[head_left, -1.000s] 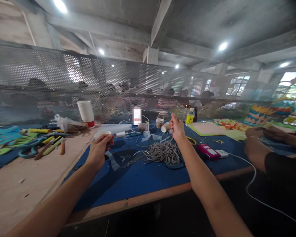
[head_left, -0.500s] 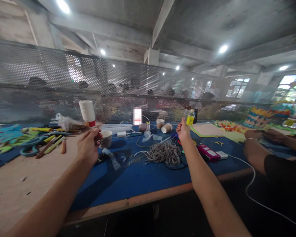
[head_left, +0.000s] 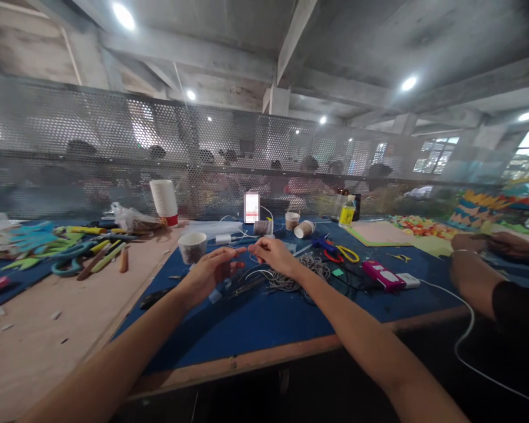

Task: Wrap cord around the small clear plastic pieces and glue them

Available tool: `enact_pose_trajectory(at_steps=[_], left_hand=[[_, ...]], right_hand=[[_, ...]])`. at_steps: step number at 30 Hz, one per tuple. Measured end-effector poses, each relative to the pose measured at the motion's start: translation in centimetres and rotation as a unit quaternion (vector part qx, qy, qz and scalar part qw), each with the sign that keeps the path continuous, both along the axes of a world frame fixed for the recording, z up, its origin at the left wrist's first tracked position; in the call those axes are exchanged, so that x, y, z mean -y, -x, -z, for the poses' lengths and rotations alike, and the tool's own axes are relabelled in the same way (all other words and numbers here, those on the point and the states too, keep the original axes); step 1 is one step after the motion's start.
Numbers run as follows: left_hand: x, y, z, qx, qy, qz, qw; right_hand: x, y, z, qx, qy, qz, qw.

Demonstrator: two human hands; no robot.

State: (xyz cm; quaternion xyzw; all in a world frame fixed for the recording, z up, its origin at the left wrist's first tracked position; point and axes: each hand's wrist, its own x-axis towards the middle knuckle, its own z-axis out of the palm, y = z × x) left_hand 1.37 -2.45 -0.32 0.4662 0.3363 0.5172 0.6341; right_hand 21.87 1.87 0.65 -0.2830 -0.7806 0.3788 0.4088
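My left hand (head_left: 216, 271) and my right hand (head_left: 273, 255) are close together above the blue table mat (head_left: 264, 326), their fingertips a small gap apart. The left thumb and index finger come together at the tips while the other fingers curl loosely below; anything held there is too fine to see. My right hand is closed in a pinch, and what it grips cannot be made out either. Beside the left hand stands a paper cup (head_left: 193, 247). Partly behind the right wrist lies a tangled heap of grey cord (head_left: 315, 269).
Left are scissors (head_left: 68, 259), wooden-handled tools (head_left: 123, 259) and stacked paper cups (head_left: 164, 200). Right are yellow-handled pliers (head_left: 347, 253), a magenta box (head_left: 382, 275), a white cable (head_left: 471, 317) and a yellow-labelled bottle (head_left: 347, 212). A co-worker's hands (head_left: 471, 247) work at far right. Perforated screen (head_left: 229, 135) behind.
Both hands have come from wide apart to nearly meeting in the middle, the right one moving left and lower, the left one moving right. The view has shifted slightly left.
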Motion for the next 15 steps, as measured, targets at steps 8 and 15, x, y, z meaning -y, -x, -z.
enact_pose_trajectory(at_steps=[8,15], left_hand=[[0.4,-0.9,0.6,0.011,0.007,0.084,0.996],[0.1,0.2,-0.6,0.056,0.025,0.015,0.998]], right_hand=[[0.9,0.1,-0.4,0.016,0.000,-0.027,1.000],[-0.8,-1.6,-0.9,0.007,-0.007,0.028,1.000]])
